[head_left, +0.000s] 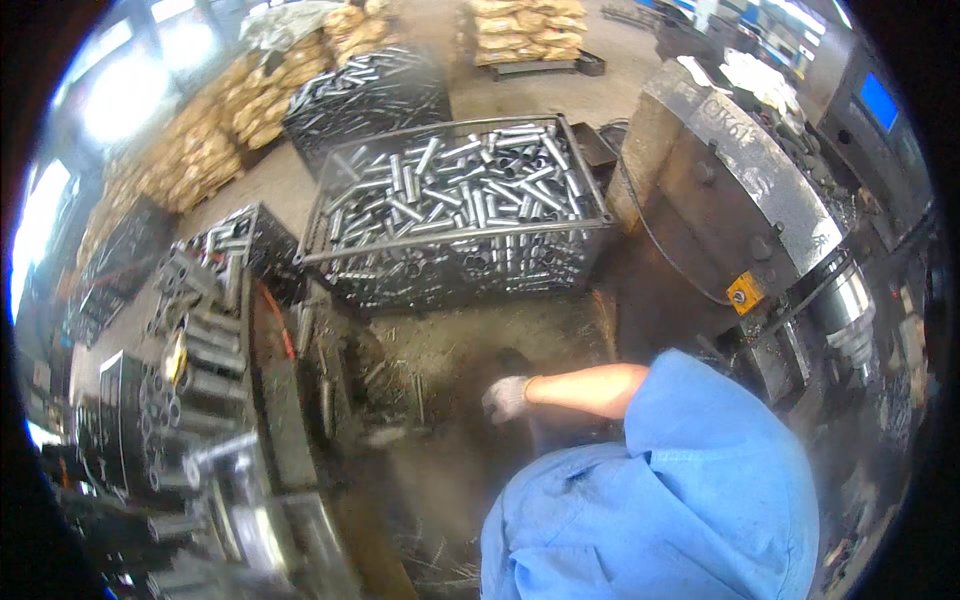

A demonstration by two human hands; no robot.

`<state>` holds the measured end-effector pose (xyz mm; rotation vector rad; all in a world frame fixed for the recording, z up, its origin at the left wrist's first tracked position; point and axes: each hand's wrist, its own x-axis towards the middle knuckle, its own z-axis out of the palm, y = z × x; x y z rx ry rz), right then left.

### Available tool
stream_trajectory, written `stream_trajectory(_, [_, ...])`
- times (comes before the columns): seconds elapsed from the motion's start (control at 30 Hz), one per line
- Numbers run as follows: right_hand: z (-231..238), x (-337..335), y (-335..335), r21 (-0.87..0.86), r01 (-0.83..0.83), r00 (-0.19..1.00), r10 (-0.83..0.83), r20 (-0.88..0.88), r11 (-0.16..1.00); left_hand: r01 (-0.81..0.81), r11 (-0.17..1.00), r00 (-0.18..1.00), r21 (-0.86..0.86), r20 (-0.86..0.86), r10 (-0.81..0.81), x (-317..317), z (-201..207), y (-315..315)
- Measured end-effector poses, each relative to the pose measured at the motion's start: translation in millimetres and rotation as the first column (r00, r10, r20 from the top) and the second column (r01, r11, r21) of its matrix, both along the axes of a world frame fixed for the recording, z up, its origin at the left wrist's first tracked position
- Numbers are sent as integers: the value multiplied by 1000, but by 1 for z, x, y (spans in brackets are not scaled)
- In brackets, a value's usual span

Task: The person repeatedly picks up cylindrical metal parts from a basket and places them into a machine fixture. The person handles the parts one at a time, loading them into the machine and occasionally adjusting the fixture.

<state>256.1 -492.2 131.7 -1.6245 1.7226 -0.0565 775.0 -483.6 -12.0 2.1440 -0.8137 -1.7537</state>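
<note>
My right hand point(507, 398), in a whitish knit glove, reaches leftward across the front of my body at waist height. Its fingers look curled and partly dark, and blur hides whether they hold anything. No tube visibly sticks out of it. Below and around it is the dirty floor point(450, 340). My left hand does not show. Nearest beyond my right hand is a large metal mesh crate point(460, 238) heaped with short shiny steel tubes point(470, 195). Off to the left, thicker grey tubes point(207, 388) lie in rows on a bench.
A heavy machine point(690, 170) with a yellow switch box point(744, 293) and hanging cable stands on the right, near a shiny spindle part point(848, 305). Another crate of tubes point(370, 95) and stacked sacks point(200, 135) stand behind. Loose rods point(418, 395) lie on the floor.
</note>
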Motion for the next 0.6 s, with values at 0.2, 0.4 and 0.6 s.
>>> stream_trajectory(0.2, [-22, -227, 2, -261, 656, 737, -675, 19, 709, 195, 956, 934, -217, -255, -249, -165, -51, -106])
stream_trajectory(0.4, [-62, -512, -28, -183, 947, 245, -963, -111, 262, 911, -376, -99, -169, 796, -597, -476, -35, -239])
stream_trajectory(0.6, [-180, -685, -74, -107, 951, 233, -902, -364, 289, 827, -316, 6, -465, 569, -822, -710, 49, -275])
